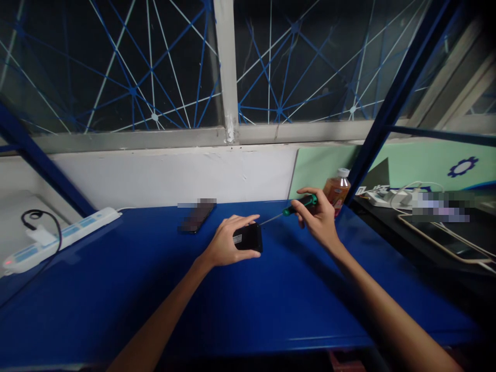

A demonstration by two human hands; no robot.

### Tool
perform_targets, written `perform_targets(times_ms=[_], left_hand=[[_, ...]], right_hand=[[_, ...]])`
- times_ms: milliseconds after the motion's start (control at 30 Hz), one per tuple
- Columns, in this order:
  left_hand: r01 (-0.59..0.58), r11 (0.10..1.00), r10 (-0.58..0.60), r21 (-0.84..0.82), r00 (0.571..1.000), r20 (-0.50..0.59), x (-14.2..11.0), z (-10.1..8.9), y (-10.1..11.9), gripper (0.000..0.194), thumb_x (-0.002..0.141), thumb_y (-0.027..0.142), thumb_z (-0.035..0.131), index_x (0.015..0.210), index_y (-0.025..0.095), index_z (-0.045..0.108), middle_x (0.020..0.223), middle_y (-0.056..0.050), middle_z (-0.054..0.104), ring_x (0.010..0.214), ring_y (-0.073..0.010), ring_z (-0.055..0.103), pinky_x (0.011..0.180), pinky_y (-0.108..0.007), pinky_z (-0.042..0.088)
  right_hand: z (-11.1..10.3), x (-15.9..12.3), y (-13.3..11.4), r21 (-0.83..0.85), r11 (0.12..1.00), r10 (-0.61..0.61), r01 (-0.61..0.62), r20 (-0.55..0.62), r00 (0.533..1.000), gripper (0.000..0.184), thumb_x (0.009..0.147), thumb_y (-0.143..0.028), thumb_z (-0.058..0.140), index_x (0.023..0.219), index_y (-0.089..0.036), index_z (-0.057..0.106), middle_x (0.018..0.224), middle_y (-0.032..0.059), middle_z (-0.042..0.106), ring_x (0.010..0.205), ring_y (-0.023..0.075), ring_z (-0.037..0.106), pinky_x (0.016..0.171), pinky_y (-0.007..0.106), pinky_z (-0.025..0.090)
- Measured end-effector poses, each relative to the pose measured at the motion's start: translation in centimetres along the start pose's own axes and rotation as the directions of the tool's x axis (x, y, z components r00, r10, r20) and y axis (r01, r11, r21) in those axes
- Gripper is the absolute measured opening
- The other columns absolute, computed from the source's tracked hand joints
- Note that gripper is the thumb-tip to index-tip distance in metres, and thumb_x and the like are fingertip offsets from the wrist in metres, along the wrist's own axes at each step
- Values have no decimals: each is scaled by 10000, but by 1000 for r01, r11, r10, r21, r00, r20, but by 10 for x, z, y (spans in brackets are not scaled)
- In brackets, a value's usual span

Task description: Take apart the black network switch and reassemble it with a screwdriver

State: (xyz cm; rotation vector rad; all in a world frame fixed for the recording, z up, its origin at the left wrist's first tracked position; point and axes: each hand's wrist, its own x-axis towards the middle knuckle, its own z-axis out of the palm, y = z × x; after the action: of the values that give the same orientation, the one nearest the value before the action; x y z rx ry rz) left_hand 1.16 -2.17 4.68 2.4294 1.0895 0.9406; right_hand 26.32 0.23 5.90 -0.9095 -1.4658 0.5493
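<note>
My left hand (227,241) grips a small black box-shaped device (250,238) with a pale label on its face, fingers along the top edge and thumb along the bottom. In my right hand (320,216) is a screwdriver (302,205) with a green and black handle. Its thin metal shaft slants down to the left, and the tip is at the device's upper right corner. Whether the tip sits in a screw is too small to tell. Part of the device is hidden under my left palm.
Both hands are over a blue table (240,315). A dark phone-like slab (199,217), partly blurred, lies behind my left hand. At the left is a white power strip (85,227) with a black cable. A drink bottle (337,191) stands beyond my right hand; a phone (442,238) lies far right.
</note>
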Motion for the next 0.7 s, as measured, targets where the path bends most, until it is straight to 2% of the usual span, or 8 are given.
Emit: perform_targets(times_ms=[100, 167, 267, 400, 567, 700], left_hand=[[-1, 1000, 1, 0, 1000, -3, 0, -1, 1, 790, 627, 430, 787, 1336, 271, 478, 1177, -63, 636, 1092, -287, 549, 991, -506, 372], [-1, 1000, 1, -3, 1000, -7, 1, -2, 1, 784, 625, 425, 787, 1331, 269, 484, 1158, -63, 645, 1078, -285, 553, 979, -502, 381], [0, 1000, 0, -9, 1000, -12, 1, -3, 2, 777, 623, 423, 784, 1325, 263, 493, 1151, -66, 647, 1069, -285, 556, 985, -505, 374], [-2, 1000, 2, 1, 1000, -6, 1, -1, 3, 771, 623, 425, 784, 1320, 259, 499, 1158, -68, 644, 1071, -283, 551, 966, -492, 393], [-27, 1000, 27, 12, 1000, -14, 1, 1, 1, 751, 627, 438, 768, 1308, 259, 507, 1154, -72, 645, 1055, -286, 558, 943, -493, 410], [-8, 999, 8, 43, 1000, 8, 0, 4, -3, 757, 637, 451, 759, 1322, 275, 490, 1189, -70, 631, 1082, -295, 550, 990, -520, 356]], right_hand=[[-1, 1, 0, 116, 993, 21, -29, 73, 997, 355, 852, -407, 598, 1127, -227, 463, 673, -20, 610, 453, 118, 572, 425, 247, 452], [-1, 2, -1, 150, 988, 28, -42, 100, 995, 371, 840, -402, 615, 1124, -227, 452, 684, -18, 617, 453, 121, 578, 427, 253, 461], [-1, 3, 0, 56, 998, 33, -36, 54, 998, 371, 804, -396, 662, 1078, -216, 489, 545, -61, 552, 385, 112, 532, 391, 240, 435], [-2, 3, 2, -50, 998, 27, -26, 24, 999, 360, 788, -412, 672, 1039, -203, 519, 525, -53, 553, 384, 111, 526, 392, 242, 436], [-1, 5, 7, 66, 995, 61, -70, 122, 991, 449, 761, -419, 690, 1087, -212, 459, 695, 1, 647, 473, 142, 604, 419, 265, 482], [2, 6, 8, 74, 992, 94, -102, 101, 990, 462, 744, -410, 712, 1074, -204, 464, 513, -64, 555, 386, 135, 559, 392, 256, 460]])
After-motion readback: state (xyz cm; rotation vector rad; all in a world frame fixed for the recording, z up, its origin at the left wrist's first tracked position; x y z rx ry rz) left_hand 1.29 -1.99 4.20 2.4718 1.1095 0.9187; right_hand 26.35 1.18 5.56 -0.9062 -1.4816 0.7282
